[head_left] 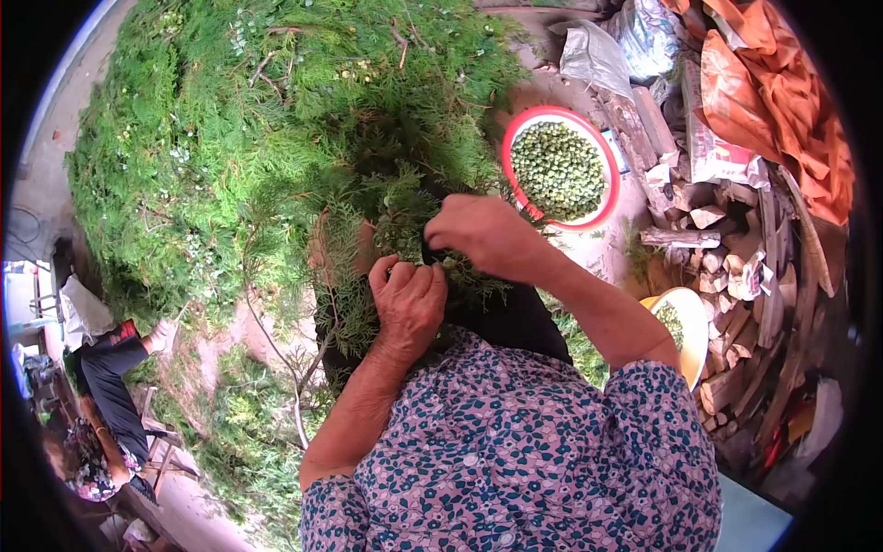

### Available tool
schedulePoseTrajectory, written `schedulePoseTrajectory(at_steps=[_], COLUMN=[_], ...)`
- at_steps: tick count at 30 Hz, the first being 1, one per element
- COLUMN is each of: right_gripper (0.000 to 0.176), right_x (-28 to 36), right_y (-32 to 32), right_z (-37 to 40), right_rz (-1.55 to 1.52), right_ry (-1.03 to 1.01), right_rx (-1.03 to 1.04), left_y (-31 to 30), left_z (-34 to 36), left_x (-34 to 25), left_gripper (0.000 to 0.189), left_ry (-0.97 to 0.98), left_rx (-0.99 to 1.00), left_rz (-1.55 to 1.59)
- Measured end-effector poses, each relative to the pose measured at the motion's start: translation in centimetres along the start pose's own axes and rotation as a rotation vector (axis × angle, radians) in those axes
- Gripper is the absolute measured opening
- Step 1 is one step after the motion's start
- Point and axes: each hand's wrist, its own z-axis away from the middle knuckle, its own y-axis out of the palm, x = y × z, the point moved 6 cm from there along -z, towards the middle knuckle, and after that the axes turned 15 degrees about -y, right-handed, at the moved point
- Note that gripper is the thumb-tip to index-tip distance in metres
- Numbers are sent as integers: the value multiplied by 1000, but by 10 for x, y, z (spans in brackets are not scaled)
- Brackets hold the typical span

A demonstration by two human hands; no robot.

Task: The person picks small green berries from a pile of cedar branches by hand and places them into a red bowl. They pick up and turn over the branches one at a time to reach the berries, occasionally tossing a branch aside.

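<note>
My left hand (409, 296) is closed around a leafy evergreen branch (336, 276), which lies across my lap. Just above and to its right, my right hand (486, 237) is closed in a pinch among the sprigs. Something small and dark shows by its fingertips, too hidden to name. Beyond both hands rises a large heap of cut evergreen branches (221, 120) with small pale-green cones on them. To the right, a red-rimmed basin (550, 111) holds many picked green cones (556, 170).
By my right elbow stands a yellow-and-white basin (696, 324) with some green bits inside. Split firewood (727, 313), sacks (593, 57) and an orange tarp (782, 101) line the right side. At far left sits another person (106, 432). Loose greenery (248, 432) litters the floor.
</note>
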Motion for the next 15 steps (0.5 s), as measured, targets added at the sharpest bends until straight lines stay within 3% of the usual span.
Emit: schedulePoseTrajectory(at_steps=[2,3,6,10,13,15], right_gripper=[14,14,17,23,28,27], right_x=[-3,-6,-19,-29,-28,-32], right_y=[31,36,37,27,14,10], right_z=[3,4,8,19,27,37], right_rz=[271,297,311,313,258,246], right_ry=[141,181,220,334,425,508], right_rx=[523,654,797,771,642,445], left_y=[0,1,0,1,1,1], left_z=[1,1,1,0,-1,-3], left_x=[-1,-1,0,2,3,2], left_gripper=[22,22,22,23,22,21], left_ry=[16,15,4,-26,-27,-31], left_rx=[-14,-5,7,26,21,25], left_rz=[1,0,-12,-17,-12,-6])
